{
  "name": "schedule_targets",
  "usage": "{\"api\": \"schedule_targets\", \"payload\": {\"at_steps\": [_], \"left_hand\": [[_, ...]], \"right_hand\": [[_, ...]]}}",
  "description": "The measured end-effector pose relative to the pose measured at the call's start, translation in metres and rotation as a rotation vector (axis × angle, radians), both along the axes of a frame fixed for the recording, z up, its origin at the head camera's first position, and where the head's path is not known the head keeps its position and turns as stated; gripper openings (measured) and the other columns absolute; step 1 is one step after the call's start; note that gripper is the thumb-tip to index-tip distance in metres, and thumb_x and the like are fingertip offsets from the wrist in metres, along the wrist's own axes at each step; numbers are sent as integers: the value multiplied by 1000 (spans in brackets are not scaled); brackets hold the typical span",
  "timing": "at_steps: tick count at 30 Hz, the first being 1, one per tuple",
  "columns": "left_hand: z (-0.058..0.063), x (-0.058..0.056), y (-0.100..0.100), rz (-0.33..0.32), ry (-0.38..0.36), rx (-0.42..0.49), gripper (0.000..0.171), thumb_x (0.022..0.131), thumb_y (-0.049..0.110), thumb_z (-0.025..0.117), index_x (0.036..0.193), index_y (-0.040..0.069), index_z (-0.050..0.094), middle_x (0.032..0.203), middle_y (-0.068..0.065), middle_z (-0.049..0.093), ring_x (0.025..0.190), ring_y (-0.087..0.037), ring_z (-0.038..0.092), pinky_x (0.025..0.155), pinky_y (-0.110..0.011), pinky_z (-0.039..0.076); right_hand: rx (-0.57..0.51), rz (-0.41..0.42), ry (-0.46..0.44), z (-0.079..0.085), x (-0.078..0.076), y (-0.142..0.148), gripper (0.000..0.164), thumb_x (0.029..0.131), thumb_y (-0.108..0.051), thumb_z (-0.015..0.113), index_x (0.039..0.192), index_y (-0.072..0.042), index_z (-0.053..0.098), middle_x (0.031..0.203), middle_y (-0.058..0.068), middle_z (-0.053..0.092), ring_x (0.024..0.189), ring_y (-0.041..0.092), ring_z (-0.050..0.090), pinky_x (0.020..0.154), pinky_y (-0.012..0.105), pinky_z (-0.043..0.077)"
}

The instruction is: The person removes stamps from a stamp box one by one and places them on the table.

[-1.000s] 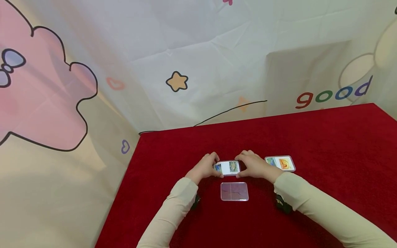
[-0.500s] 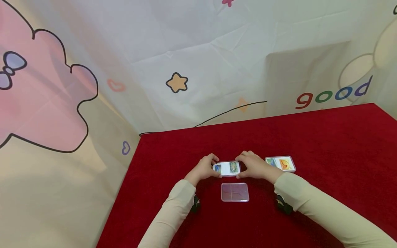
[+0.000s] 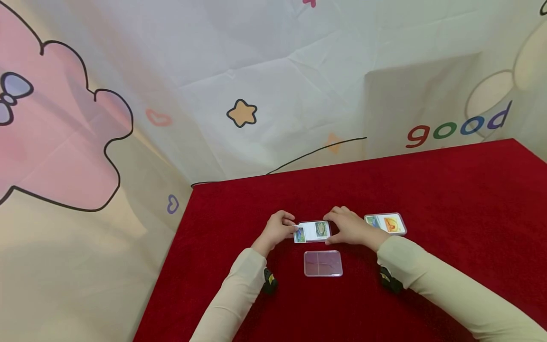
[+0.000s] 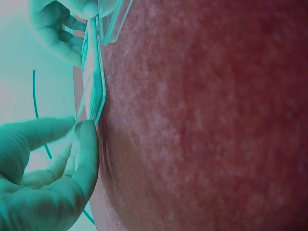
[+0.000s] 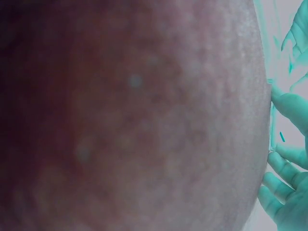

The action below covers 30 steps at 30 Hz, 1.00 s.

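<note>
My left hand (image 3: 275, 231) pinches a small white card with a blue-green picture (image 3: 300, 234) by its left side. The card overlaps the left end of a clear flat case (image 3: 310, 232), which also shows a white area and a round green-brown picture (image 3: 322, 229). Around the right end of that case, my right hand (image 3: 349, 228) holds it on the cloth between thumb and fingers. In the left wrist view, the left hand (image 4: 53, 178) has thumb and fingers at the case's near end. The right wrist view shows the right thumb and fingers (image 5: 288, 168) spread along the case's edge.
A clear, flat rectangular lid or tray (image 3: 323, 263) lies just in front of the case. To the right, by the right forearm, is another case with picture cards (image 3: 385, 223). Red cloth (image 3: 448, 190) covers the table; a printed curtain (image 3: 299, 95) hangs behind.
The left hand has shifted slightly left, off the case's left end. The blue-green card in its fingers now juts past the case's edge. The right hand stays in place.
</note>
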<state>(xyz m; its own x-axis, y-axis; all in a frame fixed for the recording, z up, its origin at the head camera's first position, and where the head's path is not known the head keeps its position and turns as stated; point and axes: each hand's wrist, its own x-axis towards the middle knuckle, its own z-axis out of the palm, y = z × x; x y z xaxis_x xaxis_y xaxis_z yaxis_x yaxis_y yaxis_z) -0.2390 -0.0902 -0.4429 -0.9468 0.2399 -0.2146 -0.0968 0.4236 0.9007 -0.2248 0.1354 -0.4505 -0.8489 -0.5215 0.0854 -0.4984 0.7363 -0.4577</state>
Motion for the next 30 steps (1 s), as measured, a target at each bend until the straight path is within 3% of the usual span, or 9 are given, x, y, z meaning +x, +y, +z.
{"api": "schedule_targets", "payload": {"at_steps": [6,14,23,30], "left_hand": [[2,1,1,55,-4,53,25,88,-5,60,112,-12,55,93,-18,62,86,-25,66,78,-38,55],[3,-2,0,118,-70,98,23,88,-2,62,108,-11,58,94,-16,63,79,-16,64,80,-36,55],[0,-3,-14,105,-78,85,23,89,4,63,109,-8,60,100,-16,65,79,-13,63,81,-36,54],[2,-5,-23,114,-45,102,20,90,2,61,106,-8,60,96,-15,66,77,-12,64,80,-37,55]], "right_hand": [[5,-1,-1,0,0,1,57,74,-29,81,117,2,61,114,17,58,107,34,50,91,51,41],[5,-3,3,-3,-1,0,57,74,-29,81,117,2,61,113,17,58,107,34,50,91,50,42],[6,-9,-14,-5,1,1,57,74,-29,81,118,2,61,115,17,58,108,35,50,92,52,41],[-3,-13,9,-5,-2,0,58,73,-29,82,117,2,61,113,16,58,106,34,50,90,52,41]]}}
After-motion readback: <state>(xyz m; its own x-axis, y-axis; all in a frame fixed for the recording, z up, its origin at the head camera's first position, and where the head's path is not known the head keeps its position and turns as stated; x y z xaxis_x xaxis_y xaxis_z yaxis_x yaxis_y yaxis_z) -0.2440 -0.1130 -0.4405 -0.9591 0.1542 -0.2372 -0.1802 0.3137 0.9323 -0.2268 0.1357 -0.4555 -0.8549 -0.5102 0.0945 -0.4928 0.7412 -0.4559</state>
